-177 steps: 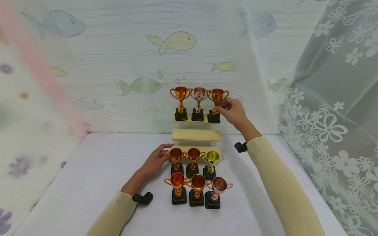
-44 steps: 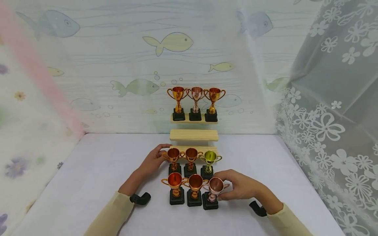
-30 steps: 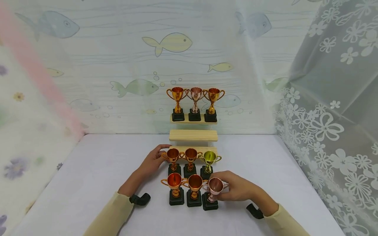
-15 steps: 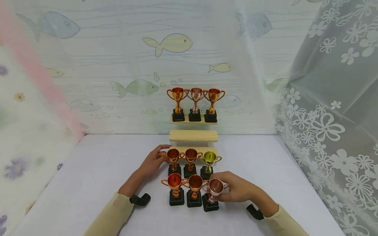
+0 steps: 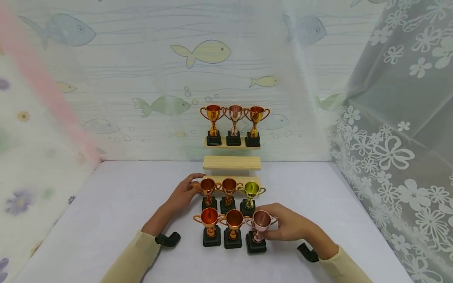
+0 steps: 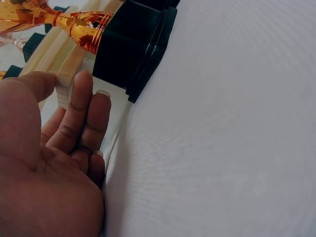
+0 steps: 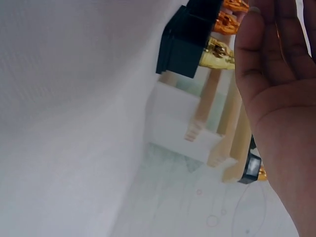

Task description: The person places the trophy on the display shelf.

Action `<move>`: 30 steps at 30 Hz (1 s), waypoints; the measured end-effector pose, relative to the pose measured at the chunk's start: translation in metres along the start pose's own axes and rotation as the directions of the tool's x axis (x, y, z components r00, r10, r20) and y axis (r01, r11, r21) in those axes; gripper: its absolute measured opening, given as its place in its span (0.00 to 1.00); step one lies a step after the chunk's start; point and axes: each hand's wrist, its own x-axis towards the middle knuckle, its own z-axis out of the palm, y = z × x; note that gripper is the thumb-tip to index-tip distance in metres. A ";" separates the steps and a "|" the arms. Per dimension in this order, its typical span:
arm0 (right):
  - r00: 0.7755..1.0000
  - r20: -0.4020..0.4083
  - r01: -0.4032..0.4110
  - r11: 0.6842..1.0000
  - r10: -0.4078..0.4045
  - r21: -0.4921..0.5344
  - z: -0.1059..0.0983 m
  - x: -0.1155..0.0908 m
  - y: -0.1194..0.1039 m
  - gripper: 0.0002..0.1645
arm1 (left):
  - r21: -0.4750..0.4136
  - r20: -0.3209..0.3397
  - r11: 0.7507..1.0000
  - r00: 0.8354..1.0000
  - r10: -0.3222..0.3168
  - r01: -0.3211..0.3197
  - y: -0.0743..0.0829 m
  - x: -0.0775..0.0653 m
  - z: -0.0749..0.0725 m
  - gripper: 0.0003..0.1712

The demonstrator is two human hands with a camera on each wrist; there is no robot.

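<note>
My right hand pinches the stem of a pink-copper trophy, which stands upright on its black base at the right end of the front row. Beside it are an orange-copper trophy and a redder one. Behind, two copper trophies and a yellow-gold trophy form a second row. My left hand holds the left end of the lowest step of a wooden tiered stand; the left wrist view shows thumb and fingers around the board's end. In the right wrist view the pink trophy is hidden.
On the stand's top step are a gold trophy, a pink one and another gold one. The middle step is bare wood. A white cloth covers the table, with a fish-patterned curtain behind.
My right hand has come down from the gold trophy on the top step to the pink-copper trophy in front. Over the last half second that trophy has shifted slightly right. My left hand stays put.
</note>
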 end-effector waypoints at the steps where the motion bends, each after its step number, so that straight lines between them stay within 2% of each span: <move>1: 1.000 -0.004 -0.007 1.000 0.007 0.004 -0.001 0.000 -0.001 0.19 | 0.001 0.003 1.000 1.000 0.008 -0.008 0.000 0.000 0.000 0.25; 4: 1.000 -0.011 -0.016 1.000 0.016 0.023 -0.004 -0.002 -0.004 0.18 | -0.003 0.001 1.000 1.000 0.009 -0.009 0.001 -0.001 0.000 0.25; 15: 0.997 -0.049 0.069 0.996 -0.066 0.054 -0.016 -0.002 -0.015 0.18 | 0.002 0.006 1.000 1.000 -0.001 0.001 -0.001 0.000 0.000 0.24; 22: 0.996 -0.088 0.007 0.998 -0.002 0.054 -0.024 -0.003 -0.028 0.18 | 0.008 0.005 1.000 1.000 -0.006 0.006 0.000 0.000 -0.002 0.26; 30: 0.992 -0.124 -0.020 0.999 0.025 0.048 -0.032 -0.001 -0.038 0.14 | -0.032 0.027 0.999 0.999 -0.016 0.017 0.000 0.002 -0.001 0.27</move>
